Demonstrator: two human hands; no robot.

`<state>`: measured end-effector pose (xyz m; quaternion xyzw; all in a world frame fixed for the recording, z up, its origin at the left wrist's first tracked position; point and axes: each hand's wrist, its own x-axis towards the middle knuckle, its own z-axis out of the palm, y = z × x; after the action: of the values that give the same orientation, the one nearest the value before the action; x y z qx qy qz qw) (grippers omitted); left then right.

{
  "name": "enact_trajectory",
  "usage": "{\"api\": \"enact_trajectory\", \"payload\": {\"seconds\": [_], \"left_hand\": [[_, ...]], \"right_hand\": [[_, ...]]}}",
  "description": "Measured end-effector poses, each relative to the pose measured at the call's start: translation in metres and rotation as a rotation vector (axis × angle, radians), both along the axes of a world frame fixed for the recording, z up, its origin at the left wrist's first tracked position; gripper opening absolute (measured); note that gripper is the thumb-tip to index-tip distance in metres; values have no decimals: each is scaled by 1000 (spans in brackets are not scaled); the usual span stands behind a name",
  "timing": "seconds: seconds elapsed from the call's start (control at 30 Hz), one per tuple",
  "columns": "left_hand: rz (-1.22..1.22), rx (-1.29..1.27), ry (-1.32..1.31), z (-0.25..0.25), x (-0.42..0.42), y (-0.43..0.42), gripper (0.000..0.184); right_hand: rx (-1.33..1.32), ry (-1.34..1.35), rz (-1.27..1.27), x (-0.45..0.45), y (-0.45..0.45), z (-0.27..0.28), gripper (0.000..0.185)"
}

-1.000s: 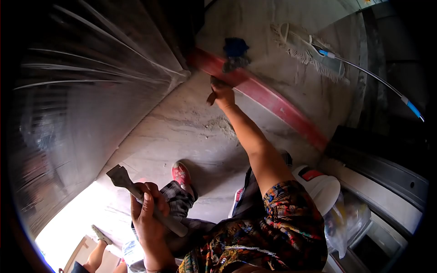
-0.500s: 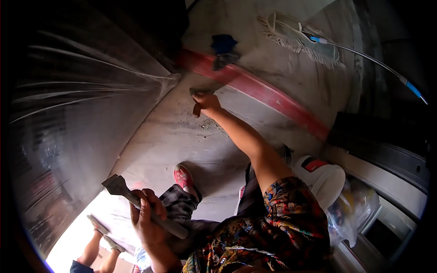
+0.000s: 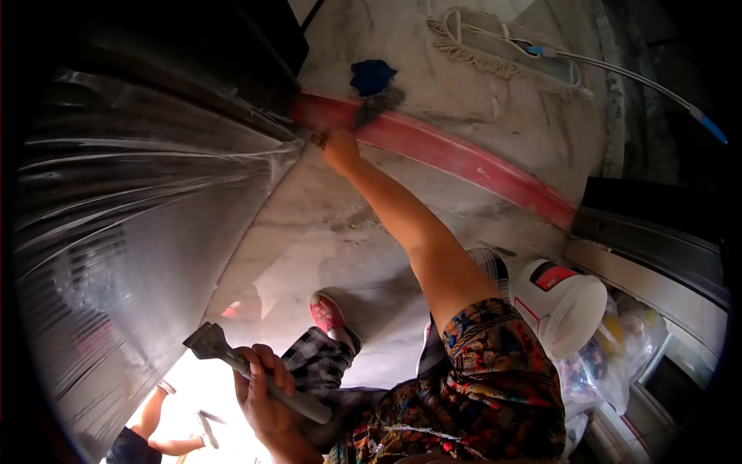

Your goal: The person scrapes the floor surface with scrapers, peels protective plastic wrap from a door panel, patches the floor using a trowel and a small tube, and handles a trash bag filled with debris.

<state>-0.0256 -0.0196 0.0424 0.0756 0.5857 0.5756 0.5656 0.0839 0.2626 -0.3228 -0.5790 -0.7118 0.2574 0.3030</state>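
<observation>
My left hand (image 3: 267,387) is wrapped round the grey handle of a scraper (image 3: 207,342); its wide flat blade points up and left, above the floor. My right arm reaches forward to the marble-look floor (image 3: 301,255). My right hand (image 3: 340,151) is closed low over it, beside the red strip (image 3: 456,162) and near the corner of the plastic-covered furniture. A small dark end pokes out from its fingers, but the rest of what it holds is hidden. Beyond the hand lie a blue cloth (image 3: 373,77) and a grey fuzzy clump (image 3: 379,104).
A mop (image 3: 502,54) with a long metal pole lies at the back right. Plastic sheeting (image 3: 154,209) covers the left side. A white bucket (image 3: 572,309) and a clear bag of items (image 3: 610,363) stand at my right. Another person's legs (image 3: 154,433) show at lower left.
My right hand has moved forward and slightly left, towards the sheeting's corner and the red strip. My left hand still grips the scraper, and the view has shifted a little.
</observation>
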Motion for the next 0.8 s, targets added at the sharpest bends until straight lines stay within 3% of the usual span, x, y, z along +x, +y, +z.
{"api": "enact_trajectory", "payload": {"seconds": [0.1, 0.2, 0.3, 0.4, 0.57, 0.67, 0.77, 0.8], "left_hand": [[12, -10, 10, -1, -1, -2, 16], [7, -13, 36, -2, -4, -3, 19], [7, 3, 31, -3, -8, -4, 19], [30, -30, 56, -7, -15, -7, 19], [-17, 15, 67, -9, -15, -5, 12], [-7, -24, 96, -14, -25, -7, 8], [74, -57, 138, -17, -22, -5, 9], [68, -58, 137, -16, -22, -3, 9]], "right_hand": [[-132, 18, 27, -14, 20, -9, 15], [-107, -325, 153, -25, 20, 15, 19], [-198, -133, 132, -29, 26, -7, 22], [-153, 66, -137, -24, 46, -22, 26], [-119, 105, -151, -39, 66, -40, 26], [-247, 176, -144, -37, 68, -9, 23], [-42, 343, -277, -60, 72, -20, 19], [-62, 277, -205, -63, 70, -24, 21]]}}
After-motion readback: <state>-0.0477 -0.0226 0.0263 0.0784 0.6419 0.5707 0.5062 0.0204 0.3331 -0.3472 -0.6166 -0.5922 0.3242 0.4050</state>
